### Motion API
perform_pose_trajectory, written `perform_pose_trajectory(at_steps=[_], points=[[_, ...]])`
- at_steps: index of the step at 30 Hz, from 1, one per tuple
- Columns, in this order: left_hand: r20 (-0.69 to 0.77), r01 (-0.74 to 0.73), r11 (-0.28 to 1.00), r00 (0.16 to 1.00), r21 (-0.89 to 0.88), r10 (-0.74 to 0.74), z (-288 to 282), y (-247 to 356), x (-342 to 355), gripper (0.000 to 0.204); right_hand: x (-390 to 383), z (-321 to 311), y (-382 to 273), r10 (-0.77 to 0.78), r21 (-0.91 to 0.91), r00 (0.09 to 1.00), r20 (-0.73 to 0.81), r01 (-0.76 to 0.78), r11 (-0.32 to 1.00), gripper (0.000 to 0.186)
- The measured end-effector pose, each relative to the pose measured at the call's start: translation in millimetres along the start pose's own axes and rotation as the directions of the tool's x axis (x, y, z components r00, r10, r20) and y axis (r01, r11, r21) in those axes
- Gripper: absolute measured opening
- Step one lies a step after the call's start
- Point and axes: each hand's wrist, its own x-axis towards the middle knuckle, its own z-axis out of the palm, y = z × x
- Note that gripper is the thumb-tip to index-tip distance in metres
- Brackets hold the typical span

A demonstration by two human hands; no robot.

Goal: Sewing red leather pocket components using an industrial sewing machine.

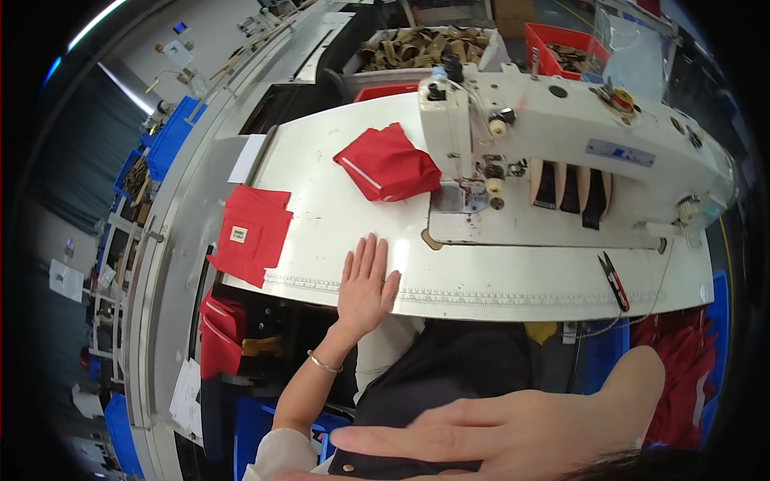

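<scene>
My left hand [367, 284] lies flat on the white sewing table [305, 224], fingers out and holding nothing. To its left is a flat red fabric piece [255, 224] with a small pale label. A folded red piece [389, 160] with a white strip sits above it, beside the needle area of the white sewing machine [642, 144]. My right hand [489, 425] is raised close to the camera over my lap, fingers stretched out with nothing visible in them. Black-and-red snips [611, 280] lie near the table's front edge at the right.
Bins of tan pieces [417, 48] and a red crate [553, 40] stand behind the table. Red fabric [666, 377] fills a blue bin at lower right; more red pieces [220, 337] hang at lower left. A long rail runs along the left.
</scene>
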Motion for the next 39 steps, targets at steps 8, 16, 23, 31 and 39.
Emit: perform_pose_trajectory(at_steps=[8, 16, 23, 31, 39], points=[[-0.037, 0.013, 1.000, 0.999, -0.016, -0.013, 4, -8, -5, 0.058, -86, 40, -4, -0.025, -0.043, 1.000, -0.013, 0.024, 0.999, 0.031], [-0.065, -0.015, 1.000, 0.998, -0.017, 0.013, 10, -6, -5, 0.059, -21, 83, -12, -0.111, -0.063, 0.987, -0.115, 0.105, 0.993, 0.029], [-0.123, -0.002, 0.999, 0.992, -0.047, -0.004, 10, -10, -2, 0.060, -20, 96, -6, -0.206, -0.100, 0.932, -0.298, 0.184, 0.978, 0.027], [-0.102, -0.030, 0.998, 0.994, -0.051, 0.025, 11, -7, -9, 0.060, -80, 95, 0, -0.301, -0.149, 0.915, -0.268, 0.270, 0.951, 0.026], [-0.090, -0.033, 0.996, 0.996, -0.081, 0.026, 11, -7, -7, 0.062, -60, 94, 4, -0.345, -0.094, 0.869, -0.354, 0.334, 0.938, 0.024]])
